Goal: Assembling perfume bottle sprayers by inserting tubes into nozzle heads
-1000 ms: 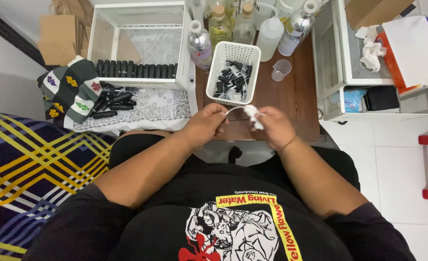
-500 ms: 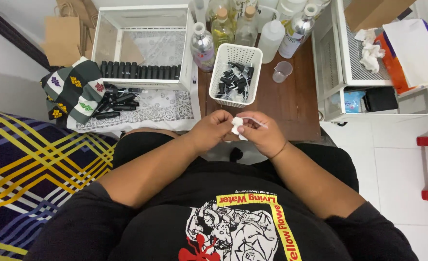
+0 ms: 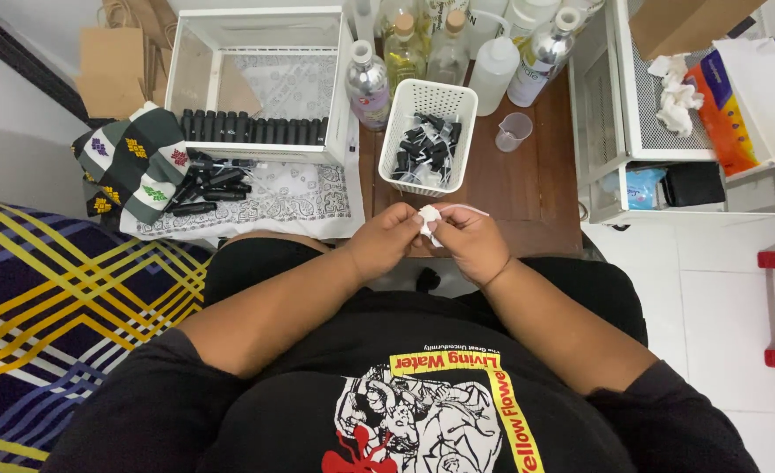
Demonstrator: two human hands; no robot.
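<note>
Hands meet at the near edge of the wooden table [image 3: 545, 188], just above the lap. The left hand [image 3: 386, 241] and the right hand [image 3: 468, 241] are curled inward with fingertips together, and between them sits a small white piece [image 3: 429, 216], pinched from both sides. Both hands are closed around it, not flat; how firmly each grips cannot be told. A thin white tube [image 3: 468, 208] runs off from the piece over the right hand's knuckles, its long axis lying sideways toward the right. Neither hand is clearer nearer: the piece lies between the two sets of fingertips, slightly on the right hand's side.

Straight ahead of the hands, a little beyond the fingertips, stands a white slotted basket [image 3: 402, 114] holding small black parts. Beyond it is a row of bottles [image 3: 368, 83], and to the right of the basket a small clear cup [image 3: 514, 131]. Ahead and to the left of the left hand lies a patterned white cloth [image 3: 274, 197] with loose black tubes [image 3: 208, 180], behind it a white crate [image 3: 256, 79]. Right of the right hand stands a white shelf unit [image 3: 633, 105]. A striped blanket [image 3: 46, 298] lies to the far left.
</note>
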